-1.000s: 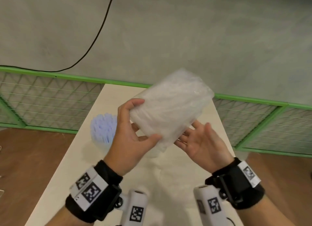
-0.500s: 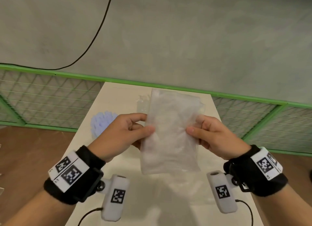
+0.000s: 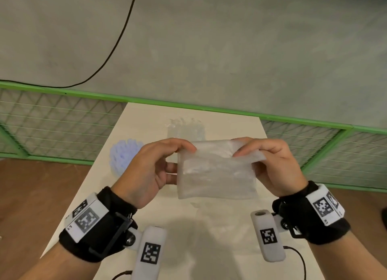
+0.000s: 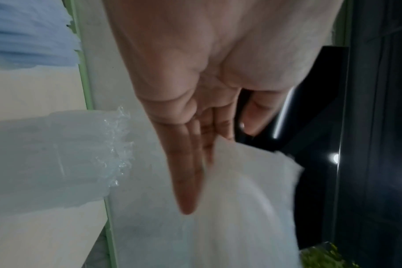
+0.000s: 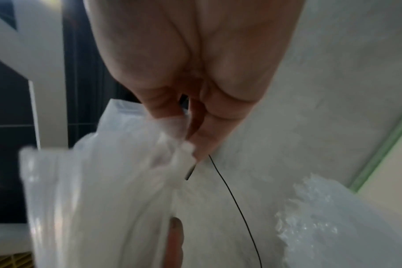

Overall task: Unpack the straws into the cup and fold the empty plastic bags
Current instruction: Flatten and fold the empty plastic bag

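A translucent plastic bag [image 3: 215, 175] packed with white straws hangs in the air over the table, between both hands. My left hand [image 3: 186, 152] pinches its upper left corner, thumb in front and fingers behind. My right hand [image 3: 243, 151] pinches the upper right edge, which is bunched between thumb and fingers [image 5: 195, 137]. In the left wrist view the bag [image 4: 246, 199] lies against my extended fingers [image 4: 188, 177]. A cup [image 3: 123, 158] full of pale blue straws stands on the table to the left of my left hand.
A second clear bag of straws [image 3: 185, 129] lies on the beige table [image 3: 146, 116] beyond my hands, also visible as the clear bag [image 4: 53, 154] in the left wrist view. A green mesh fence [image 3: 62, 120] borders the table's far end. A black cable [image 3: 117, 43] crosses the grey floor.
The bag went from a tilted one-hand hold in my left hand to a two-hand hold. Both hands have since slid up to its top edge and lifted it.
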{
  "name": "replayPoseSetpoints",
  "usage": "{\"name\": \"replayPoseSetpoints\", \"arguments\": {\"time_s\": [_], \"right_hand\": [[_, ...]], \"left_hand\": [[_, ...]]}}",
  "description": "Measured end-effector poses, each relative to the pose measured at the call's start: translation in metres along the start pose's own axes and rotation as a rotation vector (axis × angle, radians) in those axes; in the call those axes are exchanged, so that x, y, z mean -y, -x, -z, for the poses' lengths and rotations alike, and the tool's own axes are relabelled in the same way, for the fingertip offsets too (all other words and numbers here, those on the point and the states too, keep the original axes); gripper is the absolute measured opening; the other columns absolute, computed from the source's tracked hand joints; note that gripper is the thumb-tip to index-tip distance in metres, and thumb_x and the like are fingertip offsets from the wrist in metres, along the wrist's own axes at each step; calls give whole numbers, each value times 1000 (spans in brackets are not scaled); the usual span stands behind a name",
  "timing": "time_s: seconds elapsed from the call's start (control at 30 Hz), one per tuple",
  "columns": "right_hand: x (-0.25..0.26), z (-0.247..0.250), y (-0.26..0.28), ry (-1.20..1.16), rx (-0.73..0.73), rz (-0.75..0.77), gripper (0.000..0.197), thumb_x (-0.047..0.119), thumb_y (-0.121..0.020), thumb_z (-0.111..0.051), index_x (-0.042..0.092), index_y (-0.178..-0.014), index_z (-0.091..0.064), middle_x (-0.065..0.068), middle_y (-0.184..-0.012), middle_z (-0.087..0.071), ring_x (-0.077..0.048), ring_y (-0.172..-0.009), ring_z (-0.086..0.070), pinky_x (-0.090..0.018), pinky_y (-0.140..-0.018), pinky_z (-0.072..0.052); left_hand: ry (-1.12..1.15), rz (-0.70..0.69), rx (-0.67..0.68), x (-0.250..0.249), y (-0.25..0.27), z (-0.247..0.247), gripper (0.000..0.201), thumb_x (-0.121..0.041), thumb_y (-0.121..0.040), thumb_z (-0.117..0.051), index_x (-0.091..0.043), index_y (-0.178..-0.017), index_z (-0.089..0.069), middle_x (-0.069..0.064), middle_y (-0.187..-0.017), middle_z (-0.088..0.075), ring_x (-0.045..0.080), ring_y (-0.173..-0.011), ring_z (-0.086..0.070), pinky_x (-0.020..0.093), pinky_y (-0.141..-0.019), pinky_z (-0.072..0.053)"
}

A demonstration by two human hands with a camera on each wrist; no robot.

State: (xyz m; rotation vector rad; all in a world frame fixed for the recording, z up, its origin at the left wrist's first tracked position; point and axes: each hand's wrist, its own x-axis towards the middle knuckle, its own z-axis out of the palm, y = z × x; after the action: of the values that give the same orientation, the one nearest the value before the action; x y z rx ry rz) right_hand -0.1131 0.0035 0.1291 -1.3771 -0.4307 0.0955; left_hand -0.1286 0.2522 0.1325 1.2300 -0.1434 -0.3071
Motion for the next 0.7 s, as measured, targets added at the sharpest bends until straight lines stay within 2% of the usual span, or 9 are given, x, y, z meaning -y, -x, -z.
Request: {"name": "replayPoseSetpoints", "arguments": {"time_s": [0.07,0.17,0.23,0.33,0.43,0.5,0.6,0.63,0.7], "right_hand": [[2,2,0,-30,47,-68,25,27,-69,-69,3,-72,-76,-14,-109,-67,-29,-97,-63,-32,-73,-50],[-2,-1,-1,52,23,-61,30,38,-70,-79,9,-67,-71,-9,-106,-63,-23,-95,-59,-29,-71,-48],[-5,-2,-2,124,27,-23,28,31,-67,-87,17,-84,-70,-6,-107,-61,-20,-95,-59,-30,-74,-50],[-3,9,1,-59,71,-123,76,14,-60,-91,27,-127,-55,-9,-116,-60,-22,-96,-61,-32,-76,-54],[0,-5,4,-138,4,-292,89,39,-62,-89,30,-139,-45,-8,-119,-62,-23,-101,-62,-32,-74,-54],[-6,-19,2,-93,-88,-345,69,40,-78,-78,20,-137,-49,-7,-114,-66,-21,-97,-65,-29,-67,-55],[-16,-27,0,97,-142,-162,33,23,-90,-69,0,-112,-63,-16,-97,-67,-25,-86,-64,-34,-69,-51],[-18,-26,0,147,-169,-127,28,24,-87,-70,0,-101,-66,-12,-88,-66,-23,-80,-63,-34,-67,-50],[-27,-20,2,239,-201,-101,29,29,-81,-74,2,-90,-67,-6,-79,-64,-20,-73,-62,-32,-62,-49]], "left_hand": [[-94,-9,10,1,3,-3,14,-22,-85,-71,-11,-94,-68,-3,-73,-65,17,-58,-60,27,-54,-51],[-257,-65,28,6,4,-3,48,-16,-65,-90,-23,-104,-63,2,-64,-67,25,-60,-59,35,-62,-51],[-261,-108,10,3,3,-1,52,-15,-60,-87,-30,-104,-64,13,-74,-67,34,-66,-53,51,-67,-51],[-266,-153,-15,-1,5,-1,52,-2,-65,-82,-27,-107,-62,19,-97,-72,45,-75,-64,62,-73,-54],[-303,-228,-23,3,4,-9,50,10,-75,-76,-24,-106,-58,12,-103,-70,43,-85,-68,55,-75,-58],[-323,-243,-20,10,1,-13,47,10,-79,-72,-27,-105,-60,3,-99,-69,37,-80,-68,49,-73,-59],[-466,-204,64,15,-2,-15,37,3,-84,-70,-30,-101,-71,-16,-91,-71,18,-57,-53,20,-59,-48],[-459,-160,94,19,-2,-13,37,3,-85,-69,-29,-103,-73,-18,-98,-72,14,-61,-58,16,-62,-47],[-336,-63,123,26,-2,-11,42,9,-85,-65,-23,-112,-72,-7,-118,-71,12,-98,-69,22,-82,-55]]}}
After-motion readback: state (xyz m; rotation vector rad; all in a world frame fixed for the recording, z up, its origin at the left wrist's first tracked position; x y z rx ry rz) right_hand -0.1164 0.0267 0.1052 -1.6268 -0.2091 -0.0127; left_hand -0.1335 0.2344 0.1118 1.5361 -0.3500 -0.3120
